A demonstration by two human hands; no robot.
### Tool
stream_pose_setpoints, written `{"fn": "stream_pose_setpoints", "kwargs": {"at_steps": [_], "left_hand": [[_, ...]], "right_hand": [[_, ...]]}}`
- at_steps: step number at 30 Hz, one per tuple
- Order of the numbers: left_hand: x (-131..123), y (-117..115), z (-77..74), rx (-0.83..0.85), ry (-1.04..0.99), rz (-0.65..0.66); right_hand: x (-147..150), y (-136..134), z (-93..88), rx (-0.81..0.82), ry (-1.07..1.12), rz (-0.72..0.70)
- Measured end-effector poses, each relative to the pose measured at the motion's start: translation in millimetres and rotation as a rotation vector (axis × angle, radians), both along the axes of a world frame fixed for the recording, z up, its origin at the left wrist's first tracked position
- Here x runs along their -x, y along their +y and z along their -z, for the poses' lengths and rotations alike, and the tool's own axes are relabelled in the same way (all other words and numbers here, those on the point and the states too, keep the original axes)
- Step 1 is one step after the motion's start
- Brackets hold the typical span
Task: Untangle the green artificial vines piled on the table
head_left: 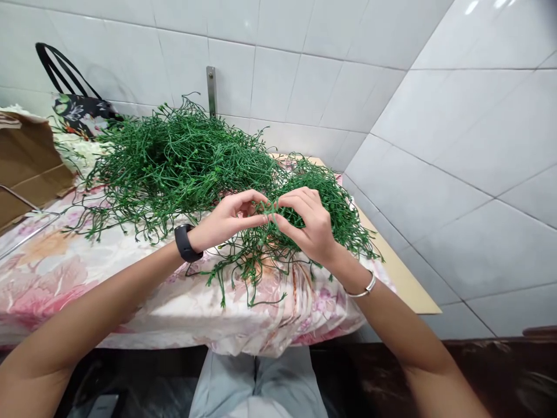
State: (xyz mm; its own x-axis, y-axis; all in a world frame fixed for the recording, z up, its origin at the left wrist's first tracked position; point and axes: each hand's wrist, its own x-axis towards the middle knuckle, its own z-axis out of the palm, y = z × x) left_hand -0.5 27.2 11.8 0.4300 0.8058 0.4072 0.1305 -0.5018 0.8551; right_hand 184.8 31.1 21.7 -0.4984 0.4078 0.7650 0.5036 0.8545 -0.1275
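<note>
Head view: green sprig (272,211) pinched in fingertips of left hand (225,222) and right hand (312,223), held over front of cloth-covered table (156,305). Small green heap (343,212) partly blocked by right hand. Large green heap (187,154) piled behind left hand, lower end of metal bracket (211,90) met by it. Black floral bag (82,116), white flowers (85,152), cardboard box (26,165) crowded at far left.

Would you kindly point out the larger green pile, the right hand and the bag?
Larger green pile (187,155): head view, middle of its stems.
Right hand (310,225): head view, back of the hand.
Bag (83,114): head view, its floral side.
</note>
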Motion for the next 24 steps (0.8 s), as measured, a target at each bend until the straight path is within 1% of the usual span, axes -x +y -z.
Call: {"fn": "stream_pose_setpoints", "kwargs": {"at_steps": [6, 8, 11, 13, 19, 22, 24], "left_hand": [[-3.1, -6.2, -1.6, -0.135, 0.115, -0.065], [-3.2, -6.3, -1.8, -0.082, 0.066, -0.026], [-1.1, -4.9, -3.8, 0.066, -0.078, 0.066], [0.9, -4.4, -6.4, 0.093, -0.108, 0.075], [0.7, -10.0, -14.2, -0.026, -0.043, -0.030], [-0.7, -11.1, -13.4, -0.116, 0.026, -0.096], [-1.6, -9.8, -10.0, -0.235, 0.105, -0.198]], "right_hand": [[2.3, -2.0, 0.5, 0.211, 0.076, -0.062], [2.3, -2.6, -0.5, 0.309, 0.148, -0.060], [1.5, -1.8, -2.9, 0.472, 0.304, -0.087], [1.0, -0.2, -3.8, 0.552, 0.397, -0.133], [3.1, 1.8, -0.1, 0.733, 0.523, -0.323], [5.5, 0.2, 0.6, 0.744, 0.525, -0.430], [6.4, 0.1, 0.3, 0.718, 0.510, -0.476]]}}
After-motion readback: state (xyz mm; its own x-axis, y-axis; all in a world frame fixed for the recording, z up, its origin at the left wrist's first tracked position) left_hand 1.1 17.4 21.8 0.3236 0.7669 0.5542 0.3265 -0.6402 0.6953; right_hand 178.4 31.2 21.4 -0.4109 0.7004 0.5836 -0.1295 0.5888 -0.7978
